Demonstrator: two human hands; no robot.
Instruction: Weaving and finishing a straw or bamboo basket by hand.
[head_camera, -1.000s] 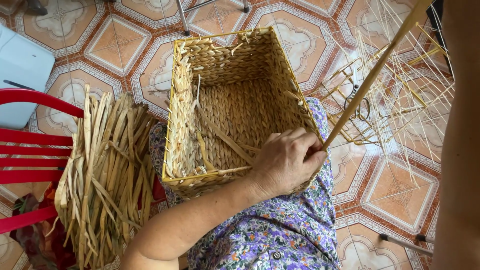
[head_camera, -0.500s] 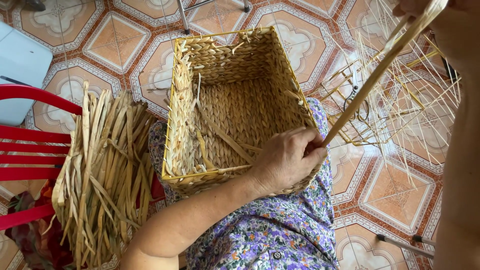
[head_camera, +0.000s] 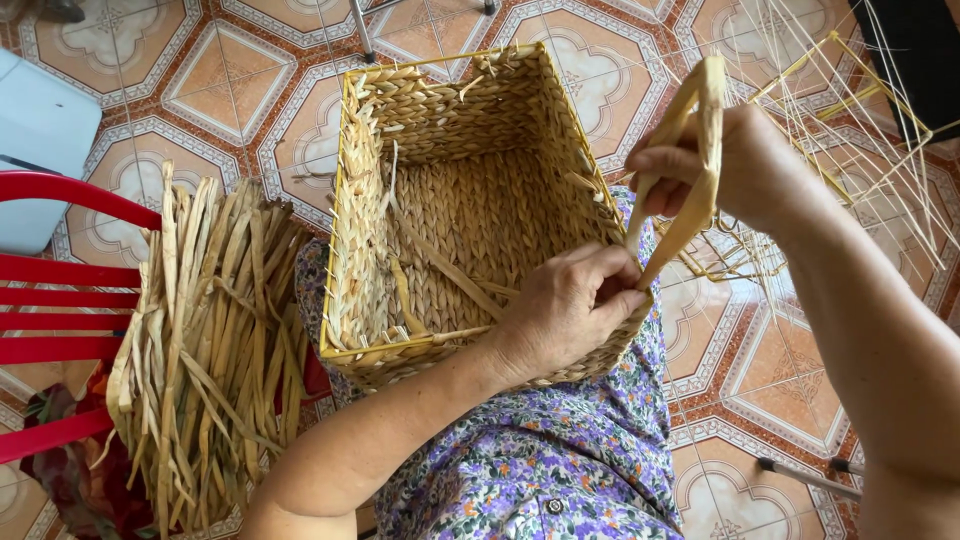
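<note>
Patterned floor tiles (head_camera: 240, 80) under a lap-held woven basket (head_camera: 460, 200)
Left hand (head_camera: 570, 305) fingers grip the basket rim; right hand (head_camera: 735, 165) fingers pinch a folded straw strip (head_camera: 690, 215)

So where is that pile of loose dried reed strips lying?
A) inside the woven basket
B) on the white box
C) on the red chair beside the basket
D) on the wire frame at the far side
C: the bundle of dried reed strips rests on the slatted seat of the red chair, apart from the rectangular woven basket on the person's lap.
</note>
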